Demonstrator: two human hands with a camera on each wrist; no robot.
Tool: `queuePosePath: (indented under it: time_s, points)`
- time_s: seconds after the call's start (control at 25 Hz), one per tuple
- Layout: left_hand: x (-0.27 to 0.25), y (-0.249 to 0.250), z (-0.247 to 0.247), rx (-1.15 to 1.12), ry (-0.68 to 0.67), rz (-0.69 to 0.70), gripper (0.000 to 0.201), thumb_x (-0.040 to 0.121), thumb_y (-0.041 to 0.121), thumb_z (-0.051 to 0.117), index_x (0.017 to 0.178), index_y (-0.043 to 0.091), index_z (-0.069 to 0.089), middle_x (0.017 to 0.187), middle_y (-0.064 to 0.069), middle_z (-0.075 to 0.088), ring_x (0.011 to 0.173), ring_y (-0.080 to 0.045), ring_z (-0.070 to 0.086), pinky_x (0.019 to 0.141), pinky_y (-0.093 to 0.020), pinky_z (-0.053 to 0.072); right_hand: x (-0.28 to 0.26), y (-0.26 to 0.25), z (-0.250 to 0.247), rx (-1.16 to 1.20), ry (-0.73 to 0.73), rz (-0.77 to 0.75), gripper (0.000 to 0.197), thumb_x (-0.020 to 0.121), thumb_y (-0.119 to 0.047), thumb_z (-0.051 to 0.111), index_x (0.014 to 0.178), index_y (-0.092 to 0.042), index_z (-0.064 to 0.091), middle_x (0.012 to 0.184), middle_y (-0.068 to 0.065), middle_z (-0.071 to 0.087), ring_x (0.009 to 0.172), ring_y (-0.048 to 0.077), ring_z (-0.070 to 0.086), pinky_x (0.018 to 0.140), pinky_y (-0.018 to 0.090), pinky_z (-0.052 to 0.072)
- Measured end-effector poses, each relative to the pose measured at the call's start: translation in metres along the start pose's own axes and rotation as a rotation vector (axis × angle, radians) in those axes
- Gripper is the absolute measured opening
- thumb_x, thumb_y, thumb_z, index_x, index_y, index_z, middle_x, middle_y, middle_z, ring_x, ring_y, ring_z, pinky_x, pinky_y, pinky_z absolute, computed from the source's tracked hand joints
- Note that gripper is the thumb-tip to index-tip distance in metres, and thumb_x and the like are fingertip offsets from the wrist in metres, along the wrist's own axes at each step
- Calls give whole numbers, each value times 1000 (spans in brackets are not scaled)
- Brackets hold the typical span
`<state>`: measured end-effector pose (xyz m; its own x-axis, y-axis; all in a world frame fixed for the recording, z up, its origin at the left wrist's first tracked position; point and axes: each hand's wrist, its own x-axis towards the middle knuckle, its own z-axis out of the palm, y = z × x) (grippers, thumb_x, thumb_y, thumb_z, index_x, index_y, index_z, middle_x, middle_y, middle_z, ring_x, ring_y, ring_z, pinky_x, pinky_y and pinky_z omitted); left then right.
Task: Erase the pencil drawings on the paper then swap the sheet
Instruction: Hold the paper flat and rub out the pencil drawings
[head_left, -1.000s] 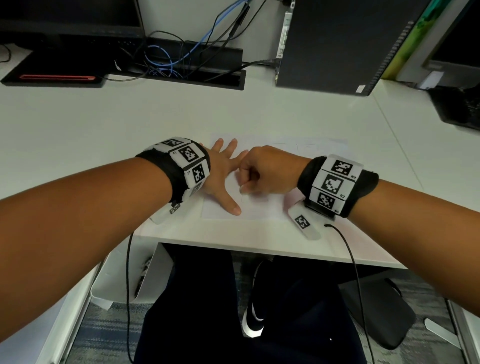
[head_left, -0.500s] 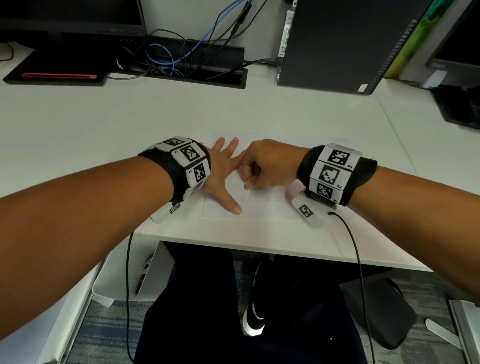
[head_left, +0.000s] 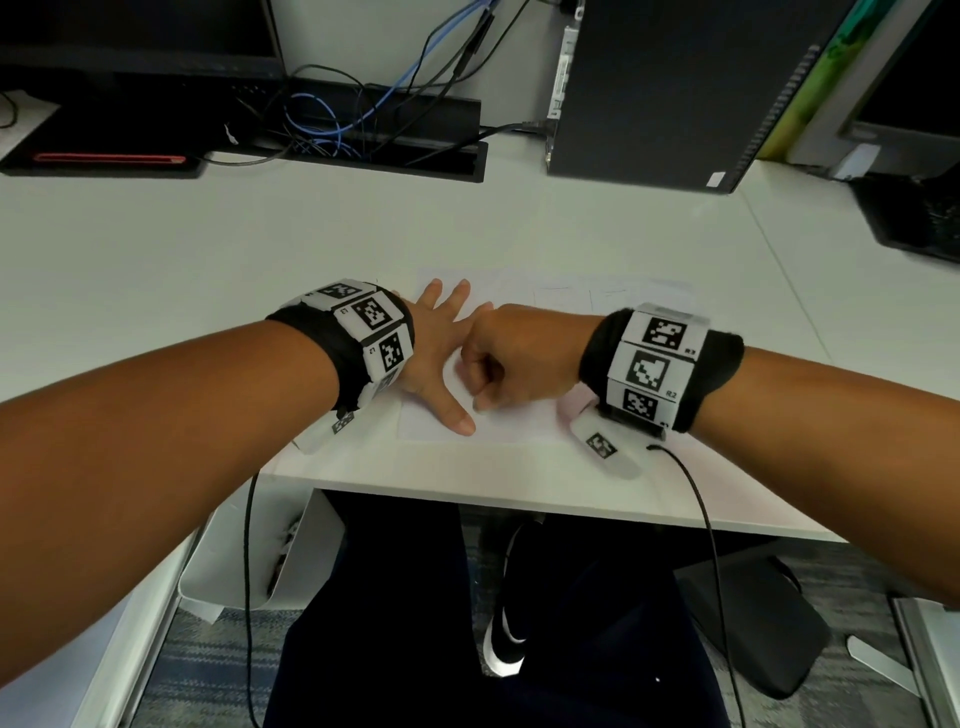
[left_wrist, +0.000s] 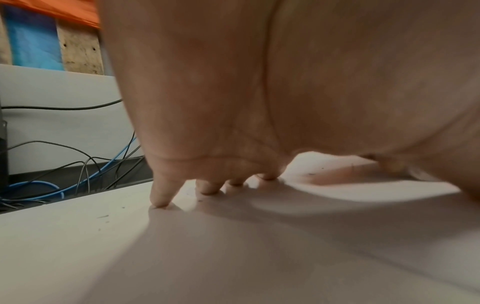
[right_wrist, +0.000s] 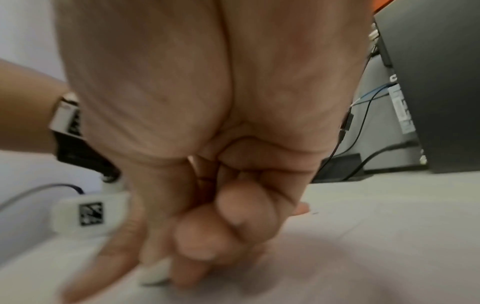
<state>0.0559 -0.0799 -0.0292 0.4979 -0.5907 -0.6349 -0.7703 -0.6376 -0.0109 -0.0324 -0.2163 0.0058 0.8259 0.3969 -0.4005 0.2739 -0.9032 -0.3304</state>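
A white sheet of paper (head_left: 519, 421) with faint pencil lines lies near the desk's front edge. My left hand (head_left: 436, 358) presses flat on its left part, fingers spread and straight (left_wrist: 161, 197). My right hand (head_left: 511, 361) sits just right of it, curled into a fist on the sheet. In the right wrist view its thumb and fingers pinch a small white eraser (right_wrist: 155, 273) whose tip touches the paper (right_wrist: 363, 257). Dark eraser crumbs (left_wrist: 102, 216) dot the sheet by my left fingertips.
The white desk (head_left: 208, 270) stretches back to a black cable tray with blue and black cables (head_left: 363, 124), a monitor base (head_left: 104, 156) at far left and a dark computer tower (head_left: 665, 88) at back right. The desk's front edge (head_left: 519, 493) runs just below my wrists.
My right fist has shifted back and forth over the sheet, up and then slightly left and down again. The left hand has stayed pressed in place.
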Motion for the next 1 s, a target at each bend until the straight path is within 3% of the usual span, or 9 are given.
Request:
queuePosePath:
  time_s: [0.12,0.32,0.48,0.68,0.84,1.0]
  points:
    - [-3,3,-2,1,-9,-17,146,39,95,58,147,44,-26,155,1,-39,145,-29,-29,114,-67,7,4,17,-13,34,105,106,13,85,-21,73,75,-15,71,64,-8,64,58,6,58,62,19,41]
    - [-3,3,-3,10,-8,-18,147,43,93,62,149,40,-25,155,1,-39,145,-30,-28,114,-67,6,-3,7,-1,30,20,40,13,85,-22,73,74,-15,69,63,-11,62,59,2,56,59,15,41]
    - [-5,4,-3,21,-8,-32,149,44,93,61,145,36,-33,154,2,-40,145,-29,-28,114,-66,6,-2,26,-16,50,120,170,20,85,-22,73,67,-21,64,59,-12,61,54,2,55,61,20,42]
    - [-3,2,-3,24,-3,-17,151,42,93,62,147,37,-30,155,1,-38,146,-31,-26,114,-68,7,-9,5,4,61,16,30,16,85,-23,73,71,-19,66,61,-14,60,58,-1,54,61,14,39]
    - [-4,4,-3,25,-14,-31,151,40,95,59,146,37,-32,154,2,-39,145,-30,-27,114,-67,6,-4,21,-10,59,122,132,22,84,-22,74,65,-23,63,59,-14,59,57,-2,54,63,18,40]
    - [-2,2,-3,22,-6,-21,152,40,94,61,147,37,-31,155,1,-38,145,-31,-27,114,-67,6,-9,4,6,82,25,26,13,84,-22,74,74,-18,68,63,-14,61,58,-2,54,60,12,39]
